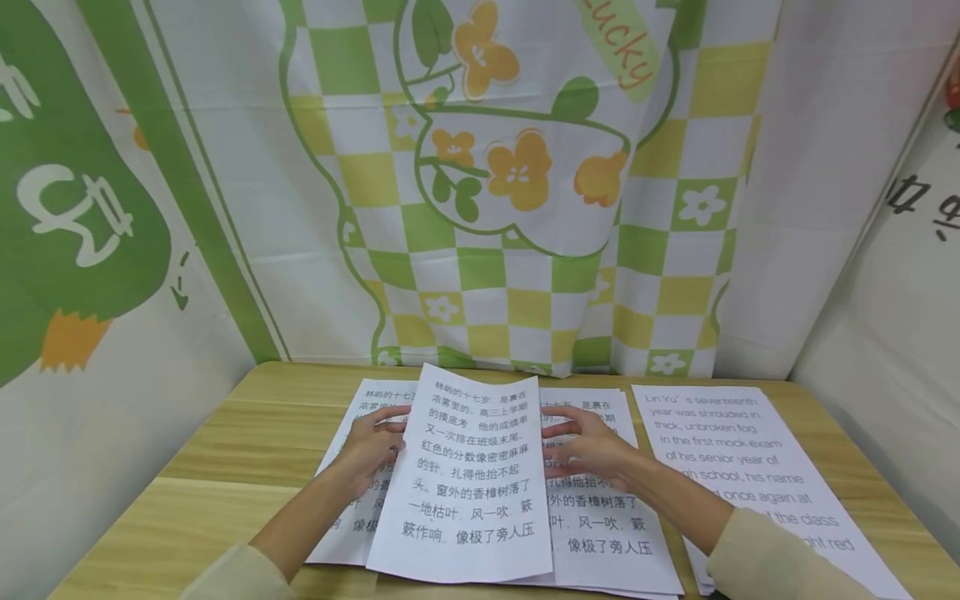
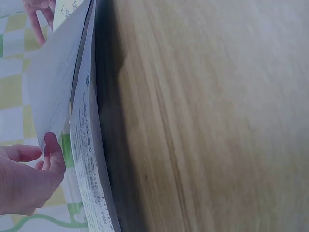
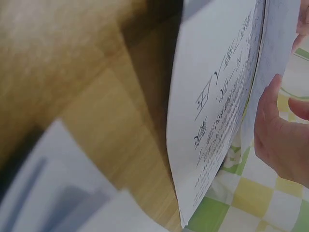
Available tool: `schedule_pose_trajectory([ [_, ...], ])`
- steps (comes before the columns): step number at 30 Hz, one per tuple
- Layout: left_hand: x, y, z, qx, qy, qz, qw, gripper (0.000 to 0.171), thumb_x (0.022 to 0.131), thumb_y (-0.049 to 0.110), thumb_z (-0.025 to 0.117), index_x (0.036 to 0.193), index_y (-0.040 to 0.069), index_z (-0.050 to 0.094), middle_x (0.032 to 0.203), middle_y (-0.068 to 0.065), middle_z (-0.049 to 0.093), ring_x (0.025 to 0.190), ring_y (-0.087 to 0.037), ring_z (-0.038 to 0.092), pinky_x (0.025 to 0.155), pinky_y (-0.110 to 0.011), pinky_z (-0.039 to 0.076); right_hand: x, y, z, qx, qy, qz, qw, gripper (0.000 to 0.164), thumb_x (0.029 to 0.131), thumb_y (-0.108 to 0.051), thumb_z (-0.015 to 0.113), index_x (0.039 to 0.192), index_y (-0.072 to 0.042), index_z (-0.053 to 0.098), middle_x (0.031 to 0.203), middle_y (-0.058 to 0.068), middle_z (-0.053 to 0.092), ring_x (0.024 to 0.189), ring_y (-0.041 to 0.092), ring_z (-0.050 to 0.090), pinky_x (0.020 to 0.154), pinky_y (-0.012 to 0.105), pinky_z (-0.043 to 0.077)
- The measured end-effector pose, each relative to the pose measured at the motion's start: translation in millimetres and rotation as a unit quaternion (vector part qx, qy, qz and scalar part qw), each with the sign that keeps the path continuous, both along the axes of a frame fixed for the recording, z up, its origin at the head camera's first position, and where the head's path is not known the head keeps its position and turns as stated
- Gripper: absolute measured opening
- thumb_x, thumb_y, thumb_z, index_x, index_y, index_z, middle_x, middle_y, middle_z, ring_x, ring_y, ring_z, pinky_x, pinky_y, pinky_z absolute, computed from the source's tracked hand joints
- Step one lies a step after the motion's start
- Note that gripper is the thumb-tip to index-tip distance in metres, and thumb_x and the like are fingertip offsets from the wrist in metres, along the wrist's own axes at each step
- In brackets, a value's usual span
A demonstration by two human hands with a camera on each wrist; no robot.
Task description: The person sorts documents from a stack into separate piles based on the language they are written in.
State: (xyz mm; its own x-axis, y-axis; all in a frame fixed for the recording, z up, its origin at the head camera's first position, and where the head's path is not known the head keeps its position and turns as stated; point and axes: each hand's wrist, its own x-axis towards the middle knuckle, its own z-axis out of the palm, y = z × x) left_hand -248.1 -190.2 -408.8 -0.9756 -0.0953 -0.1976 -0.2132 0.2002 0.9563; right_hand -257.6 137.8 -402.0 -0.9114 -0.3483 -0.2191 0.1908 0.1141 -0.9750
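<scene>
A white sheet of paper (image 1: 468, 483) printed with Chinese text is raised at a tilt over other printed pages, with its top edge bowed. My left hand (image 1: 372, 450) holds its left edge; in the left wrist view, the thumb and fingers of the left hand (image 2: 31, 176) pinch that edge. At the opposite edge, my right hand (image 1: 588, 442) grips the sheet, its fingertips partly hidden. The right wrist view shows the right hand (image 3: 285, 135) with fingers against the sheet's back. Beneath lie a left stack (image 1: 341, 533) and a right stack (image 1: 630, 567) of similar pages.
A stack of pages in English (image 1: 750, 442) lies to the right, partly under my right forearm. Everything rests on a wooden table (image 1: 202, 483). A checked, flowered curtain (image 1: 480, 275) hangs behind its back edge, with printed cloth on both sides.
</scene>
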Motion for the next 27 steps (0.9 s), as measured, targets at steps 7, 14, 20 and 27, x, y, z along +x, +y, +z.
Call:
schedule_pose_trajectory([
  [7, -1.4, -11, -3.0, -0.013, 0.007, 0.019, 0.9997, 0.057, 0.091, -0.010, 0.050, 0.147, 0.000, 0.052, 0.137, -0.025, 0.057, 0.098, -0.022, 0.062, 0.073, -0.025, 0.051, -0.1, -10, -2.5, -0.050, 0.006, 0.045, 0.998, 0.081, 0.087, 0.017, 0.059, 0.160, -0.002, 0.029, 0.149, 0.033, 0.037, 0.112, 0.034, 0.065, 0.092, 0.046, 0.062],
  [14, -3.4, -20, -3.5, -0.024, 0.014, 0.037, 0.9989, 0.056, 0.091, -0.010, 0.050, 0.147, -0.001, 0.052, 0.139, -0.027, 0.056, 0.102, -0.024, 0.060, 0.076, -0.026, 0.050, 1.4, -21, -2.3, -0.065, 0.007, 0.066, 0.996, 0.084, 0.086, 0.014, 0.063, 0.161, -0.003, 0.028, 0.151, 0.032, 0.035, 0.120, 0.039, 0.062, 0.093, 0.047, 0.061],
  [20, -4.2, -29, -1.2, -0.029, 0.011, 0.046, 0.9984, 0.056, 0.092, -0.010, 0.050, 0.147, -0.002, 0.052, 0.141, -0.028, 0.055, 0.097, -0.021, 0.060, 0.072, -0.024, 0.050, -0.5, -31, -3.6, -0.054, 0.015, 0.080, 0.995, 0.087, 0.085, 0.010, 0.064, 0.162, -0.005, 0.027, 0.154, 0.031, 0.036, 0.124, 0.039, 0.061, 0.094, 0.045, 0.061],
  [27, -4.4, -40, -1.1, -0.043, 0.011, 0.054, 0.9976, 0.056, 0.091, -0.010, 0.051, 0.147, -0.002, 0.052, 0.138, -0.027, 0.056, 0.093, -0.017, 0.057, 0.067, -0.022, 0.046, -2.4, -43, -3.3, -0.046, 0.019, 0.088, 0.995, 0.086, 0.086, 0.010, 0.065, 0.162, -0.005, 0.027, 0.154, 0.030, 0.037, 0.121, 0.036, 0.063, 0.092, 0.043, 0.062],
])
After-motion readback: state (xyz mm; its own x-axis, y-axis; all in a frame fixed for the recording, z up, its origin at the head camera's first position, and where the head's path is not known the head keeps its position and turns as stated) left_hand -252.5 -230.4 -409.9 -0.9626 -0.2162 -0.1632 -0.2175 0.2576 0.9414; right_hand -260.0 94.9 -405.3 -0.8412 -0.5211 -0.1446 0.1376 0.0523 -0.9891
